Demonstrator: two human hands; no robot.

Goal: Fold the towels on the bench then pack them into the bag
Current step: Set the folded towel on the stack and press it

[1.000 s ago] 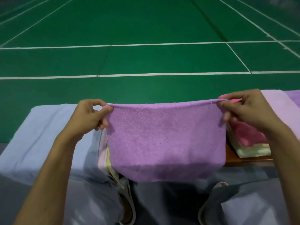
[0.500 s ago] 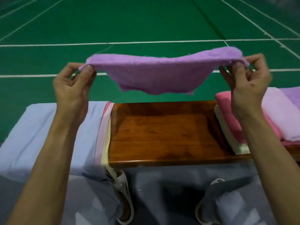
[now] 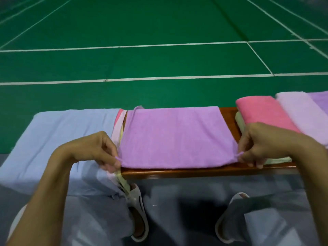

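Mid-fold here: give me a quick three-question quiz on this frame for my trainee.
1. True or false: the purple towel lies spread on the bench.
2. The left hand and right hand each pinch: A a bag strap, B a near corner of the purple towel, C nothing.
3. Fill in: the folded pink towel lies to the purple towel's ____.
Key: 1 true; 2 B; 3 right.

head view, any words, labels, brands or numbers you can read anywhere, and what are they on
None: no readable text in this view.
The purple towel, the folded pink towel, the bench and the slippers show no print or tag.
The court floor carries only white lines.
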